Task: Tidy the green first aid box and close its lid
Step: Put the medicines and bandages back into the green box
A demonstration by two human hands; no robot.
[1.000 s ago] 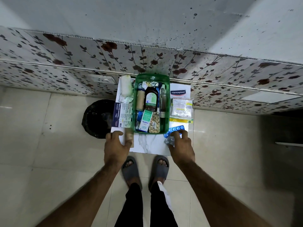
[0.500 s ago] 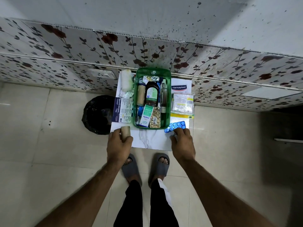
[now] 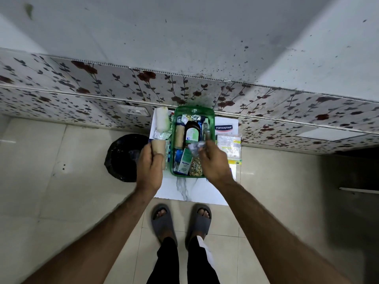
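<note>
Nearest me, my left hand (image 3: 149, 167) is wrapped round a tan cylindrical bandage roll (image 3: 158, 146), carried at nine o'clock of the box, I judge for packing. My right hand (image 3: 215, 163) pinches a crinkled clear plastic wrapper (image 3: 195, 146) above the contents. Beyond, the open green plastic first aid box (image 3: 174, 128) sits mid-table, crowded, its lid not closed. At three o'clock lies a white Hansaplast packet (image 3: 224, 126).

Glossy beige tiled floor (image 3: 61, 201), floral wall panels (image 3: 102, 93) below spattered grey wall (image 3: 184, 37).
</note>
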